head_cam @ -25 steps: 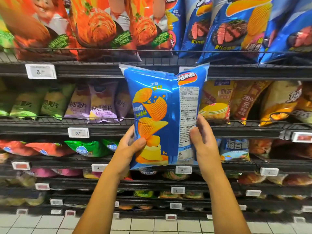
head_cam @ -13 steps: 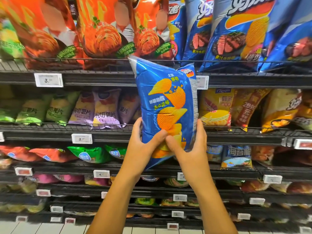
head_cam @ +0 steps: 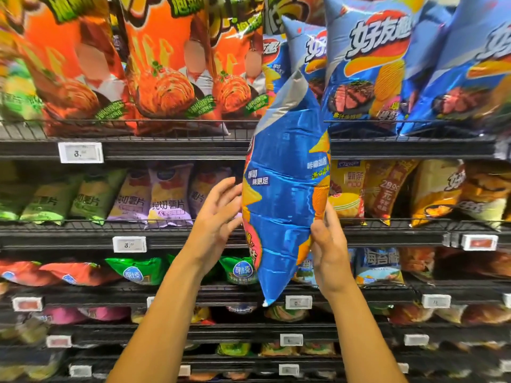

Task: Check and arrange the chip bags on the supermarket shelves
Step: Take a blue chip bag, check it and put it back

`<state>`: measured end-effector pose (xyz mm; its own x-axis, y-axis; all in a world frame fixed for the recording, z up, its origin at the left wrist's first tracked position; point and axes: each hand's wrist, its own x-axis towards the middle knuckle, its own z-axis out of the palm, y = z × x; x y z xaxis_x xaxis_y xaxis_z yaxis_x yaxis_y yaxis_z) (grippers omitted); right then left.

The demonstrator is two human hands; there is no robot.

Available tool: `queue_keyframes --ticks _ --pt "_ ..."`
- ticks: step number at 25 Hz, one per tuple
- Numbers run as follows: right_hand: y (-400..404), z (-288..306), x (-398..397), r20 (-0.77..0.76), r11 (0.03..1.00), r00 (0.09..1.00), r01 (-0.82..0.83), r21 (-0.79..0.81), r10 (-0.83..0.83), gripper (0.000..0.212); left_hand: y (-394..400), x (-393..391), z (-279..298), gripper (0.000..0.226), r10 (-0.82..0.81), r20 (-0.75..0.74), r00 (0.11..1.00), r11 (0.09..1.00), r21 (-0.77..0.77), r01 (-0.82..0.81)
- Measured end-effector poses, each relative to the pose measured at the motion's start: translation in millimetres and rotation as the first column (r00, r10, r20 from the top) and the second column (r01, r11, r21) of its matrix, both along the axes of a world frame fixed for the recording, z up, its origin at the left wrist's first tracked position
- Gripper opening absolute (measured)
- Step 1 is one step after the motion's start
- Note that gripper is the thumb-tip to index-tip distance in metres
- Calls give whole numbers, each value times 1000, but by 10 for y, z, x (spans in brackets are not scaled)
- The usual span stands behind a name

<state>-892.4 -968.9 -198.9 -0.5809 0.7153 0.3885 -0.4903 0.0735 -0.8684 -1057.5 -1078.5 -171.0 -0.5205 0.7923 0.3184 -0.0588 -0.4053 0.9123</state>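
The blue chip bag [head_cam: 286,194] is being held at the centre of the frame, edge-on to the camera and tilted slightly, its silver-edged top corner pointing to the upper middle and its lower corner pointing down toward the lower middle. It is being gripped along its right edge by the right hand [head_cam: 326,250], whose thumb is being pressed against the near face while the fingers are being wrapped behind the bag, out of sight. The left hand [head_cam: 218,219] is being held just left of the bag with its fingers spread and relaxed; the fingertips are being kept at the bag's left edge, though whether they are actually touching it cannot be told. Most of the bag is being carried above both hands, with only its lower tip hanging below them. Behind the bag's upper half, the top shelf [head_cam: 166,150] is being crossed, where orange chip bags [head_cam: 163,67] are being displayed at the upper left and large blue chip bags [head_cam: 367,70] at the upper right. A white price tag [head_cam: 80,152] is being shown on the shelf edge at the left. Lower shelves of green, purple and yellow packets are being seen behind the forearms.
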Motion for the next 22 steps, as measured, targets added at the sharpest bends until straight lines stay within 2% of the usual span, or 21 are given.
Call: queue_keyframes --ticks 4,6,8,11,12,13,15,17,19,22 --pt "33 -69 -52 -164 936 961 -256 -242 220 100 128 -52 113 114 -207 11 978 973 -100 207" --pt "38 -76 -61 -179 905 939 -335 -264 295 82 113 -64 62 109 -289 -54 956 953 -111 281" --pt "47 -68 -63 -186 884 924 -376 -278 334 78 124 -62 -2 92 -307 -66 949 946 -128 297" --pt "97 5 -21 -169 890 933 -356 -285 319 65 262 -26 60 38 -159 -54 986 975 -169 147" --pt "121 43 3 -148 910 944 -325 -258 295 56 267 -54 66 29 -88 -89 992 983 -170 72" --pt "166 67 30 -123 930 958 -282 -234 260 52 235 -65 94 33 -38 -159 987 990 -143 15" --pt "242 129 94 -49 975 992 -120 -186 112 51 114 -56 162 55 40 -263 964 998 -28 -49" --pt "279 218 152 10 996 999 48 -73 -47 61 52 -24 244 61 166 -285 944 986 72 -152" --pt "277 305 160 75 994 993 82 71 -87 67 72 53 333 68 305 -309 901 952 137 -275" --pt "261 357 78 168 978 976 105 182 -136 70 137 200 406 90 441 -386 810 896 128 -426"
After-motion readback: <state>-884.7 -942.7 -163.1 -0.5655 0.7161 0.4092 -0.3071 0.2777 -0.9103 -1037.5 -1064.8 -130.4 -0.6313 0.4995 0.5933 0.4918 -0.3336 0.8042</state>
